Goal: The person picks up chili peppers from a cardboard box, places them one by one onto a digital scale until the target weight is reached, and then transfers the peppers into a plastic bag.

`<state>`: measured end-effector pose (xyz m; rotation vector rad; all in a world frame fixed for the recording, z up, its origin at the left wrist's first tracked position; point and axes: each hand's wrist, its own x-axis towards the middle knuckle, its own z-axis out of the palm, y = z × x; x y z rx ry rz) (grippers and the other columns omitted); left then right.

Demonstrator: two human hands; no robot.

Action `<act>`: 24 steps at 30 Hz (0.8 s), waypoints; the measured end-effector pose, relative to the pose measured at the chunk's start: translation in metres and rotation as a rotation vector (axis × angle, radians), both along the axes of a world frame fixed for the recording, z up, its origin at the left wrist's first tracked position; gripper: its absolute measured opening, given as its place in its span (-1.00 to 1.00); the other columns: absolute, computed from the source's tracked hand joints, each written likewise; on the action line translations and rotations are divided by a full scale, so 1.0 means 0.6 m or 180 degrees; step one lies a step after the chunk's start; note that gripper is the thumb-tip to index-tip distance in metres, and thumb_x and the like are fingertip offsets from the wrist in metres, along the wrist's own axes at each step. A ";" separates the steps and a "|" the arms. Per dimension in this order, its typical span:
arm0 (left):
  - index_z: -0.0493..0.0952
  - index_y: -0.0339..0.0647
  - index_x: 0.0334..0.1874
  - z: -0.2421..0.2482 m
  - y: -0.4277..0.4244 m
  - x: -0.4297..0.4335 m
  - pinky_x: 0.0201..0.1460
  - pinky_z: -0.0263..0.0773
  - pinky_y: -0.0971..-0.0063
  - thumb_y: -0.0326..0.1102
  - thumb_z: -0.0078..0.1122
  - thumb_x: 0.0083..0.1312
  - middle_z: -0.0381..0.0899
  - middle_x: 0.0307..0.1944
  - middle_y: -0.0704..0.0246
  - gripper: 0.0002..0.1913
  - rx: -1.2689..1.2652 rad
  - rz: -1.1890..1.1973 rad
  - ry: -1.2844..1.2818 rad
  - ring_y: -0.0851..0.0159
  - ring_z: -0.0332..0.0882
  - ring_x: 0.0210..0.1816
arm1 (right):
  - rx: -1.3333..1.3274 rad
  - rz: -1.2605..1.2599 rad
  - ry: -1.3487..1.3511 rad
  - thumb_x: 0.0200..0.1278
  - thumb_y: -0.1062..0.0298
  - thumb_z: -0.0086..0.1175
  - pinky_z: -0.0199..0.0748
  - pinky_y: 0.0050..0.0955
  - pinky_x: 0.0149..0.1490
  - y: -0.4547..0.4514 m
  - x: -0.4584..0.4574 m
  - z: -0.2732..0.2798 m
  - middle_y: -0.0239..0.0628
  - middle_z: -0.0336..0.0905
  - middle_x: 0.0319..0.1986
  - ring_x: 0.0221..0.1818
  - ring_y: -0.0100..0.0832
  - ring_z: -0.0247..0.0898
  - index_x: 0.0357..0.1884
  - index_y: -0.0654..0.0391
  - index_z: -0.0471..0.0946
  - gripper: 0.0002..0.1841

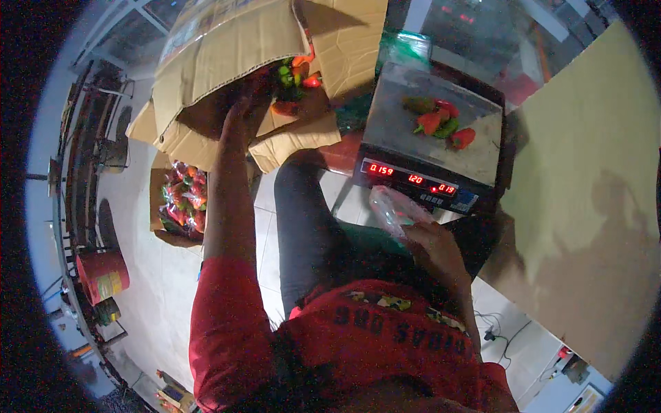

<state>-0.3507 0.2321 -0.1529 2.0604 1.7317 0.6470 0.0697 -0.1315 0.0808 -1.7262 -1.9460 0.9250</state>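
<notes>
My left hand point(252, 100) reaches into the dark mouth of a large cardboard box point(232, 49); shadow hides its fingers. Beside it, red, orange and green peppers point(299, 77) show at the opening. My right hand point(431, 240) grips a clear plastic bag point(395, 209) just in front of a digital scale point(439, 180). On the scale's metal platform point(384, 121) lies a small group of red and green peppers point(439, 118). The scale's red digits are lit.
A smaller cardboard box point(157, 206) on the tiled floor holds peppers packed in clear plastic point(186, 196). A pale board point(583, 180) stands at the right. Green plastic packaging point(413, 46) lies behind the scale. Cables point(496, 335) run over the floor; a red container point(103, 276) stands far left.
</notes>
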 end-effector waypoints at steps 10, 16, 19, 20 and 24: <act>0.42 -0.04 0.16 0.004 0.004 0.006 0.09 0.43 0.25 -0.08 0.10 0.23 0.51 0.03 0.21 -0.55 0.0002 -0.0172 0.0046 0.10 0.41 0.11 | 0.0075 0.0134 0.0055 0.11 0.37 -0.02 0.42 -0.16 -0.09 -0.008 0.017 -0.025 -0.15 0.56 -0.32 -0.22 -0.05 0.47 -0.10 0.10 0.54 -0.71; 0.47 0.00 0.11 0.019 0.004 0.057 0.07 0.45 0.27 -0.08 0.11 0.22 0.51 0.04 0.25 -0.59 0.0200 -0.0637 0.0204 0.12 0.42 0.10 | 0.0205 0.0124 -0.0088 0.16 0.32 0.06 0.41 -0.18 -0.05 -0.018 0.022 -0.033 -0.14 0.56 -0.27 -0.21 -0.06 0.46 -0.10 0.12 0.55 -0.74; 0.50 0.03 0.09 0.008 -0.018 0.106 0.07 0.46 0.28 -0.09 0.11 0.22 0.51 0.04 0.27 -0.61 0.0943 -0.0939 0.0395 0.13 0.43 0.09 | 0.0114 0.0010 -0.0062 0.17 0.32 0.05 0.40 -0.19 -0.04 -0.019 0.017 -0.016 -0.12 0.56 -0.28 -0.20 -0.07 0.46 -0.10 0.13 0.55 -0.74; 0.50 0.03 0.08 0.002 -0.031 0.122 0.06 0.46 0.28 -0.09 0.12 0.22 0.51 0.04 0.28 -0.62 0.1239 -0.1006 0.0419 0.14 0.43 0.09 | 0.0118 0.0008 -0.0063 0.17 0.32 0.05 0.40 -0.19 -0.04 -0.020 0.018 -0.017 -0.12 0.56 -0.28 -0.20 -0.07 0.46 -0.10 0.13 0.55 -0.74; 0.51 0.06 0.07 -0.023 -0.070 0.186 0.08 0.44 0.25 -0.11 0.17 0.14 0.46 0.10 0.30 -0.59 0.0198 -0.0423 -0.1249 0.12 0.38 0.15 | 0.0246 0.0045 0.0056 0.18 0.34 0.05 0.40 -0.19 -0.01 -0.022 0.020 -0.009 -0.10 0.56 -0.30 -0.19 -0.06 0.46 -0.15 0.16 0.56 -0.78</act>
